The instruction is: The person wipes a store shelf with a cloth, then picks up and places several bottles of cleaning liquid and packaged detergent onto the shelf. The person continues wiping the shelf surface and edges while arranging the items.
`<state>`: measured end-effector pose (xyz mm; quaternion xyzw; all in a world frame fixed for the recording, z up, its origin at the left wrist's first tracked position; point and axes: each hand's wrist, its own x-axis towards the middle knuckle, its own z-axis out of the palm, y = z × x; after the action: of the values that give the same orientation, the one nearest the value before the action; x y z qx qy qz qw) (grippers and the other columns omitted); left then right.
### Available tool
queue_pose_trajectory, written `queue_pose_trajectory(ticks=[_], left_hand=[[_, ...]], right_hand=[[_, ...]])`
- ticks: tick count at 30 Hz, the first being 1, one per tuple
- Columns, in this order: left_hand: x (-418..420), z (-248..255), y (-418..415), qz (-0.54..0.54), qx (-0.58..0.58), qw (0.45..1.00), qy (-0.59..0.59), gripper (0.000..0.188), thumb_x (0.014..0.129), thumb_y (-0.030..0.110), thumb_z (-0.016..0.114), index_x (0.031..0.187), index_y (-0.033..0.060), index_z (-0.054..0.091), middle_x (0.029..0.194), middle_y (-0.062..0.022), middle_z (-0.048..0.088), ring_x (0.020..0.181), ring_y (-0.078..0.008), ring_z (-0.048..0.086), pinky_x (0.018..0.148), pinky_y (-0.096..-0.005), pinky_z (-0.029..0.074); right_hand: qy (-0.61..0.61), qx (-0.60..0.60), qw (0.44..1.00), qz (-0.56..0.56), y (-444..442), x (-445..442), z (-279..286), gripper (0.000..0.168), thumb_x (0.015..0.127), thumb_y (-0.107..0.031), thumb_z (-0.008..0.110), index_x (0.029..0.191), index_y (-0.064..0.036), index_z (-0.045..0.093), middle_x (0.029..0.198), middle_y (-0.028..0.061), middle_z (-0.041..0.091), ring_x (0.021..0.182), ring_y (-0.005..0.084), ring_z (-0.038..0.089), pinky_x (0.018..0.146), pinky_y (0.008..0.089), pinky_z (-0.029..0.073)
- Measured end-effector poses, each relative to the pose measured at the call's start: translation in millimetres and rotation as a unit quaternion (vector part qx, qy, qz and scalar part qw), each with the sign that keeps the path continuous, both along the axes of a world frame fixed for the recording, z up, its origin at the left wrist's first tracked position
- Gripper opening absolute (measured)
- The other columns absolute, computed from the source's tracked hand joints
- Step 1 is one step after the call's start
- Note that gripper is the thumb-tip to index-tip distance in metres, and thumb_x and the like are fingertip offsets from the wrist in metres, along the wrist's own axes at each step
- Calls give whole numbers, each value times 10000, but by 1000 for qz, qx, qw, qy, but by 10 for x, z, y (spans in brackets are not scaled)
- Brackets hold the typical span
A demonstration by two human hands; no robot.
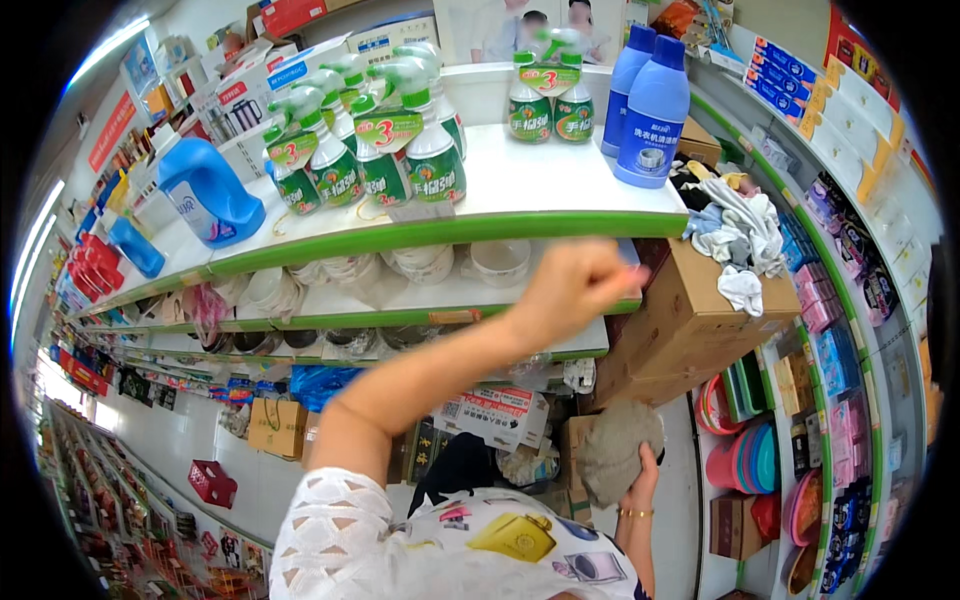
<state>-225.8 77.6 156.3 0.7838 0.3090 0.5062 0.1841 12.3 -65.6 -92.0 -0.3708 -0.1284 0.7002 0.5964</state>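
Note:
My left arm reaches across to the right. My left hand (574, 289), blurred, is curled into a fist before the green front edge of the top shelf (480, 229); nothing shows in it. Low at the right, my right hand (642, 480) grips a rounded, soft-looking grey bundle (619, 446), perhaps cloth or a hat, near my body. On the top shelf stand white spray bottles (435, 165) with green labels, in packs. Two blue bottles of washing machine cleaner (654, 120) are at its right end. A blue handled jug (210, 191) leans farther left.
Crumpled cloths and gloves (739, 225) lie on tall cardboard boxes (705, 300) right of the shelf. White bowls (500, 262) stand one shelf down. Another rack (814, 352) with plastic basins (750, 457) runs along the right. A red basket (213, 484) sits on the floor at left.

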Motion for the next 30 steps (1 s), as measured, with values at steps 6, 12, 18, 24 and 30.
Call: queue_pose_trajectory(ticks=[6,12,18,24,30], left_hand=[[-107,-1400,-682,-46,-342,934,-92,744,800,234,712,1400,57,308,1397,-148,376,1320,-221,325,1067,-377,278],[-50,-1831,-1084,-91,-448,881,-124,776,817,261,714,1389,-37,283,1368,-165,399,1255,-212,382,1046,-332,303],[-47,-1986,-1218,35,-525,816,-239,458,760,163,769,1119,-15,547,1074,-80,621,966,-124,570,838,-280,464],[-73,-1845,-1315,47,-472,842,-257,438,729,196,796,1041,4,556,988,-46,607,915,-113,549,817,-268,450],[-10,-1845,-1359,20,-446,857,-259,401,712,180,805,966,52,522,965,-22,571,889,-100,506,808,-263,436]], right_hand=[[-64,124,989,53,316,-308,486,493,865,-155,559,1308,8,415,1245,134,533,1117,265,536,961,384,424],[-186,141,966,113,309,-626,523,402,865,-95,589,1240,11,486,1161,92,579,1030,186,560,894,317,447],[-329,214,916,76,325,-698,574,349,846,-57,645,1171,12,537,1074,53,619,966,125,566,855,273,453],[-353,223,907,53,306,-480,733,280,832,-63,664,1084,33,591,991,55,652,891,114,590,807,265,470],[-364,243,898,35,265,-333,878,225,840,-82,668,1027,31,618,946,49,658,848,106,587,779,257,470]])
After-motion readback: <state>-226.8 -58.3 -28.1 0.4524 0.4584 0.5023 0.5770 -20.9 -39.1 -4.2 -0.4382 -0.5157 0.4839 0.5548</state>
